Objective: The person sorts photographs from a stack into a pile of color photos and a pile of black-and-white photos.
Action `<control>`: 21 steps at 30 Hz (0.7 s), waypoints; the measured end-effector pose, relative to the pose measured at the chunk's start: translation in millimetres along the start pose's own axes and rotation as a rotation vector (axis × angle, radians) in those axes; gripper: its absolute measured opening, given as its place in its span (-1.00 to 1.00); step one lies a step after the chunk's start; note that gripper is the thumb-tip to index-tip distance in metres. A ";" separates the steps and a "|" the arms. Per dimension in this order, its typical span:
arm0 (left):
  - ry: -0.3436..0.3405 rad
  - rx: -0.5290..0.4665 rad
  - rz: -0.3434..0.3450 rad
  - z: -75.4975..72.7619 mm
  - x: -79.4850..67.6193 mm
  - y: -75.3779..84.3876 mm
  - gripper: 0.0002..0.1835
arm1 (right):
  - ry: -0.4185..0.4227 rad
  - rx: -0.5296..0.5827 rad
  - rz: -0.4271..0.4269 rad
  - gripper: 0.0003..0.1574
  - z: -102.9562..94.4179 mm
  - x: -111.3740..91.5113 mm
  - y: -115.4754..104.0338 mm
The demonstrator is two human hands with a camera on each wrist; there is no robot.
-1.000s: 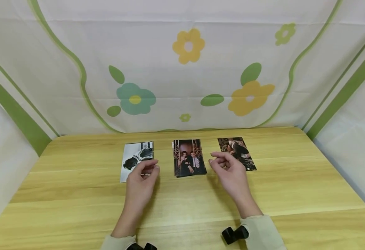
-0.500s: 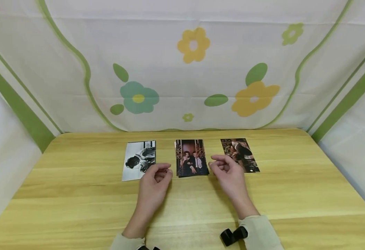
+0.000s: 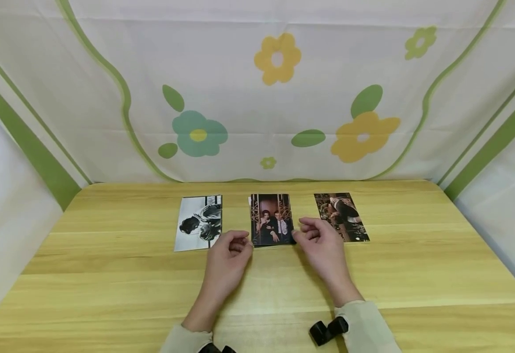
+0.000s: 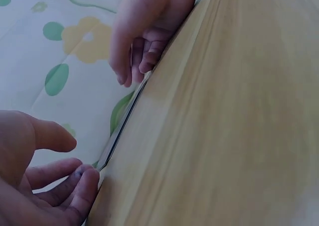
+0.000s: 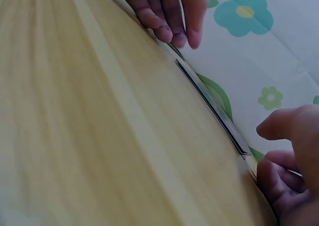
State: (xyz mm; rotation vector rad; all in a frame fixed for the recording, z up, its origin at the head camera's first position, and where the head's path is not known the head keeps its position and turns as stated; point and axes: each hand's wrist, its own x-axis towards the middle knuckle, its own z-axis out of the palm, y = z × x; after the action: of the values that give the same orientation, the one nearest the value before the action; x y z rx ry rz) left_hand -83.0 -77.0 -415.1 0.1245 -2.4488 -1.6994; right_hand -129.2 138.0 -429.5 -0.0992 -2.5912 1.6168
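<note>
A small stack of photo cards (image 3: 271,215) lies in the middle of the table, its top picture showing two people before a dark doorway. My left hand (image 3: 227,260) is at its lower left corner, fingers loosely bent. At the lower right edge is my right hand (image 3: 324,250), bent the same way. Both wrist views show thumb and fingers apart with nothing held; the fingertips of the left hand (image 4: 50,186) and the right hand (image 5: 291,173) are close to the ends of the stack's thin edge (image 5: 212,109).
A black-and-white photo card (image 3: 189,211) lies left of the stack, with another edge showing under it. On the right lies a dark-toned photo card (image 3: 347,215), partly behind my right hand. A flower-printed white cloth (image 3: 240,88) rises behind the wooden table (image 3: 107,274).
My left hand has moved right, from over the black-and-white card to the middle stack's corner. My right hand has come slightly closer to the stack. The view has shifted a little.
</note>
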 end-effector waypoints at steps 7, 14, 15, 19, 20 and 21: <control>0.089 0.161 0.050 9.9 7.7 1.2 -0.71 | -0.014 -0.080 -0.046 -0.38 4.1 0.5 -0.3; 0.105 0.286 0.041 14.5 11.9 2.1 -0.58 | -0.019 -0.192 -0.076 -0.30 8.9 -1.5 -1.2; 0.101 0.302 0.046 14.7 12.1 1.7 -0.57 | -0.018 -0.207 -0.079 -0.29 9.7 -1.8 -1.4; 0.089 0.349 0.067 15.6 12.1 0.1 -0.54 | -0.021 -0.229 -0.090 -0.27 11.7 -2.7 -1.8; 0.087 0.359 0.074 15.9 11.8 -0.3 -0.55 | -0.021 -0.234 -0.095 -0.28 12.1 -2.7 -1.7; 0.086 0.369 0.081 16.0 11.5 -0.6 -0.56 | -0.022 -0.237 -0.099 -0.28 12.5 -2.8 -1.7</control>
State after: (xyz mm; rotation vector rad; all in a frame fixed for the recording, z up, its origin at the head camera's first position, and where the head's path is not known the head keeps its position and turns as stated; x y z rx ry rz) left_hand -97.2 -64.2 -420.2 0.1362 -2.6336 -1.1703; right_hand -127.8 125.8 -433.6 0.0316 -2.7460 1.2812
